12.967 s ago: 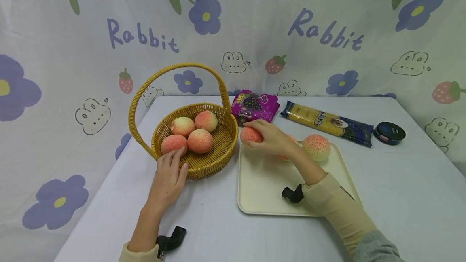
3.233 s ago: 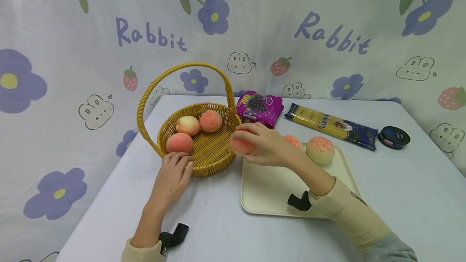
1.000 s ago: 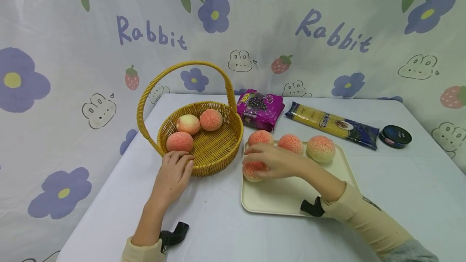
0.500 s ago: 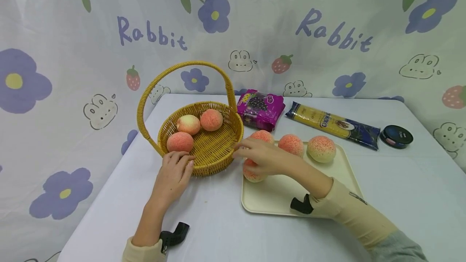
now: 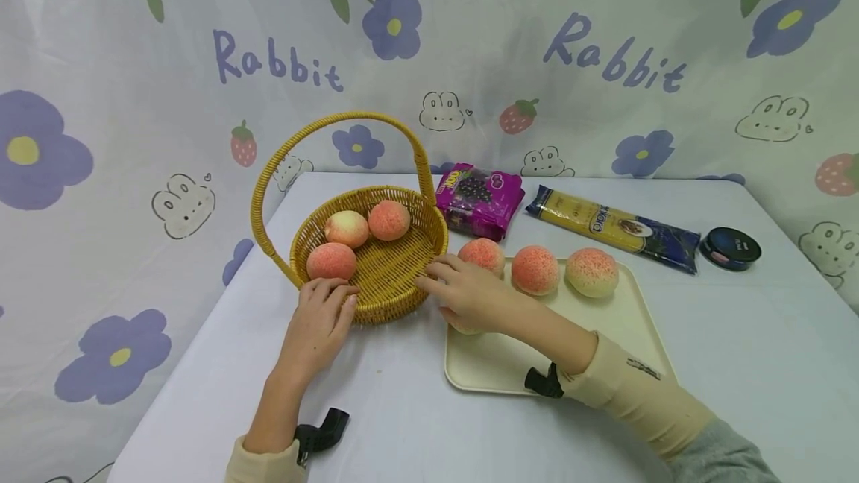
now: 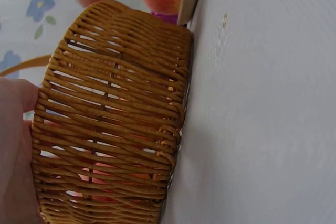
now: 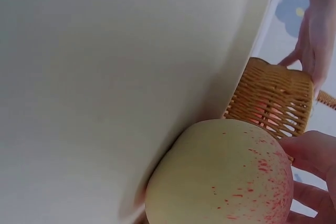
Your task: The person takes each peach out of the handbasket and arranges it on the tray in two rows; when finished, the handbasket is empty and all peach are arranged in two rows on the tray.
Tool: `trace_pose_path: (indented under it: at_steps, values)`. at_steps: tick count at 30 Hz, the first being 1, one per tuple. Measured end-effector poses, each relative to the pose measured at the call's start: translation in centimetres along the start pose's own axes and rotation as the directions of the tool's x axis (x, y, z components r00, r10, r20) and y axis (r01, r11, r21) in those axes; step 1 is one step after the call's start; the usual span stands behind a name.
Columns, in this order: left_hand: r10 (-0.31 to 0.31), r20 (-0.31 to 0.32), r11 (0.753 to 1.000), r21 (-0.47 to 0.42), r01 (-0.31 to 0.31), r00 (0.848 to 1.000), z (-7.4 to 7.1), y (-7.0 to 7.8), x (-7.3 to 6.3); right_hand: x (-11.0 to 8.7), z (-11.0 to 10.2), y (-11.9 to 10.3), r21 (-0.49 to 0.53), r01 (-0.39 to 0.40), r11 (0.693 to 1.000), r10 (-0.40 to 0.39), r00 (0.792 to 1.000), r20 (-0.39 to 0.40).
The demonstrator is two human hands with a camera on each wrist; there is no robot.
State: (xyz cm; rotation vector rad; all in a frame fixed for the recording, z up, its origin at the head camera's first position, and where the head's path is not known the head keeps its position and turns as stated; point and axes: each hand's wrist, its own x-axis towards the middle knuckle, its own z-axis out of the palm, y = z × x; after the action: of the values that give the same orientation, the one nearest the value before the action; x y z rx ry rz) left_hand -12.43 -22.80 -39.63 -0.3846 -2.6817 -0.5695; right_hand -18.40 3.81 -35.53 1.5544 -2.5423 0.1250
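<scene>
A yellow wicker basket (image 5: 396, 304) holds three peaches: a red one (image 5: 332, 261), a pale one (image 5: 347, 229) and another (image 5: 389, 220) behind. My left hand (image 5: 318, 330) grips its near rim, fingers curled over the edge. My right hand (image 5: 473, 297), holding nothing, reaches toward the basket's right rim with loosely bent fingers. Beneath it, a peach (image 7: 220, 177) rests on the cream tray (image 5: 510, 364) at the left edge, mostly hidden in the head view. Three more peaches line the tray's back edge: left (image 5: 481, 256), middle (image 5: 535, 270) and right (image 5: 592, 272).
Behind the tray lie a purple grape-printed packet (image 5: 479, 200) and a long blue-and-yellow pasta packet (image 5: 614, 228). A round black case (image 5: 730, 248) sits at the right. The basket's tall handle (image 5: 335, 119) arches over it. A patterned cloth hangs behind the table.
Since 13 seconds ago one peach has gone from basket to tray's back-left corner. A second was carried over and set in front of it; my right hand let go and moved left toward the basket.
</scene>
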Motion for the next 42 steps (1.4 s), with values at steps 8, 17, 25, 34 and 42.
trace_pose_path:
  at_steps: [8,17,25,34,42]
  values:
    - [-0.074,-0.020,0.994,0.084,0.076,0.997,0.1,0.8,-0.2,-0.2,0.2,-0.3,-0.029,0.006,1.000,-0.006,1.000,-0.007]
    - [-0.091,0.063,0.976,0.202,0.077,0.994,-0.2,2.9,-1.0,-0.4,0.3,-0.2,-0.002,0.000,1.000,0.000,1.000,0.008]
    - [0.037,0.197,0.973,0.218,-0.080,0.980,-1.7,4.3,0.3,-0.2,0.2,0.5,0.047,0.048,0.998,-0.044,0.996,-0.081]
    - [-0.018,0.295,0.979,0.200,-0.044,0.955,-3.5,2.8,3.8,-0.1,0.3,1.3,0.070,0.120,0.990,-0.107,0.980,-0.165]
    - [-0.054,0.213,0.946,0.324,-0.019,0.976,-2.3,1.6,5.5,-0.5,0.3,1.1,0.097,0.102,0.990,-0.088,0.986,-0.140]
